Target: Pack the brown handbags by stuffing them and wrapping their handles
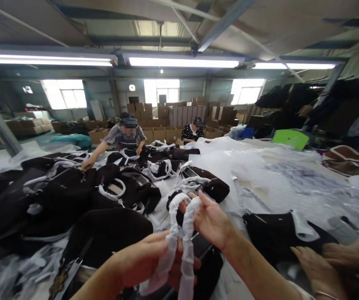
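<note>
A black handbag (pixel 209 266) lies in front of me, its two handles wrapped in white tissue-like strips. My left hand (pixel 154 256) is closed around the lower part of the wrapped handles (pixel 173 221), its fingers showing behind them. Higher up, my right hand (pixel 212 216) grips the wrapping near the top of the right handle, thumb upward and fingers curled behind. Loose ends of the white wrap hang below my left hand. Another black bag (pixel 104 237) lies just left of my hands; a gold-coloured charm (pixel 58 283) rests at its lower edge.
Black bags with white-wrapped handles (pixel 112 189) heap up at left and ahead. Clear plastic sheeting (pixel 279 179) spreads over the right side. A co-worker's hands (pixel 315 266) work by a black bag (pixel 273 229) at right. Two people (pixel 128 133) sit across the table, cardboard boxes behind.
</note>
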